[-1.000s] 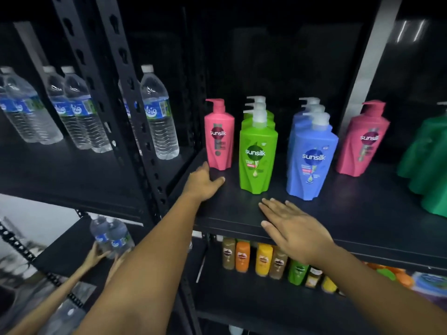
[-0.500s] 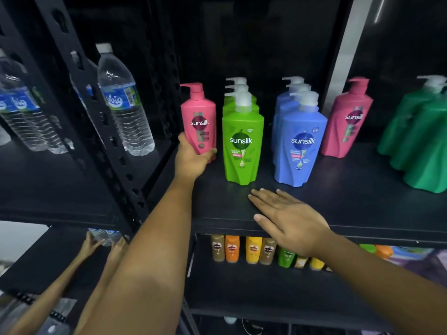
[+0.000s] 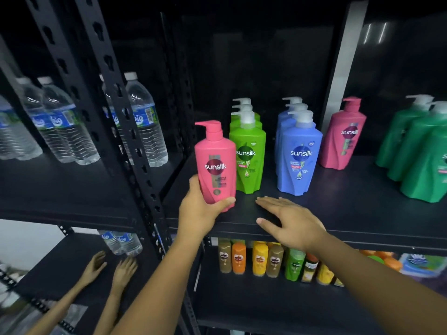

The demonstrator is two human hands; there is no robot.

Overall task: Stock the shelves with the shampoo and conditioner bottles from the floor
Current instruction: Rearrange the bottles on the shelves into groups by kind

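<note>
My left hand grips the lower part of a pink Sunsilk pump bottle, held upright near the front left of the black shelf. Whether its base touches the shelf I cannot tell. Right beside it a row of green pump bottles runs back from the front, then a row of blue ones. Another pink bottle stands further right, with dark green bottles at the right edge. My right hand rests flat, fingers straight, on the shelf's front edge.
A black perforated upright divides this bay from the left one, where water bottles stand. Small coloured bottles line the shelf below. Another person's hands reach at water bottles on the lower left shelf.
My left hand closed round the pink bottle and has drawn it forward, from beside the green row to the shelf's front. My right hand stayed flat on the edge.
</note>
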